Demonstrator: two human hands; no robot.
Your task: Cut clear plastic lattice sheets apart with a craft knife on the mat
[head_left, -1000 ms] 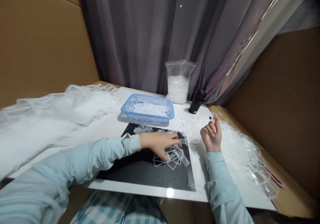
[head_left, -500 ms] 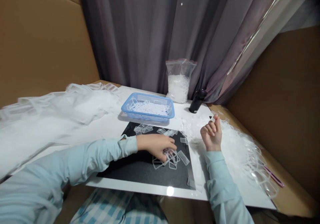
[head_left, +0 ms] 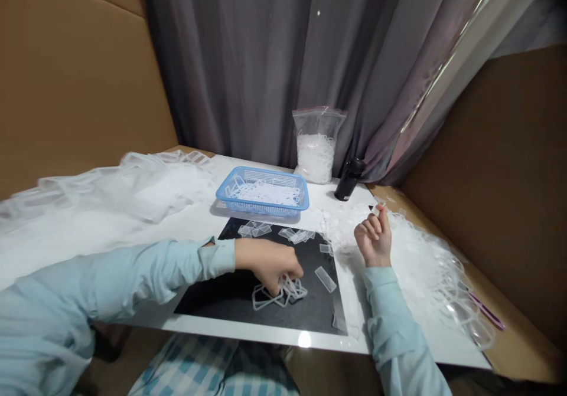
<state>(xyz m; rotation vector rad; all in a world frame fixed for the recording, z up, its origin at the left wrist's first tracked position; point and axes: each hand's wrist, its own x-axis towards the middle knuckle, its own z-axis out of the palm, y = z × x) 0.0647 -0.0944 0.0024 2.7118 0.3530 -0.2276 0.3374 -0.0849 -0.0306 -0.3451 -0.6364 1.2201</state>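
Observation:
Over the black mat [head_left: 212, 301], my left hand [head_left: 270, 261] is closed round several white, see-through plastic frames [head_left: 292, 290], which dangle below its fingers. A small clear rectangular piece [head_left: 326, 279] lies flat on the mat to the right of that hand. More such rectangles [head_left: 297, 235] rest along the mat's far edge. My right hand [head_left: 374, 238] is raised with curled fingers and a pinched thumb and forefinger; a pale bit shows at the fingertips, too small to name. Beneath it spreads a heap of clear plastic pieces [head_left: 416, 272].
A blue basket [head_left: 262, 207] of white frames stands beyond the mat. Behind it are a zip bag [head_left: 315, 154] of white pieces and a black bottle [head_left: 349, 180]. A large pile of frames [head_left: 146, 183] covers the left side. Cardboard walls [head_left: 509, 166] flank the table.
My left hand has drawn back to the left and nearer to me, carrying the frames away from the loose rectangle. My right hand is nearly unmoved.

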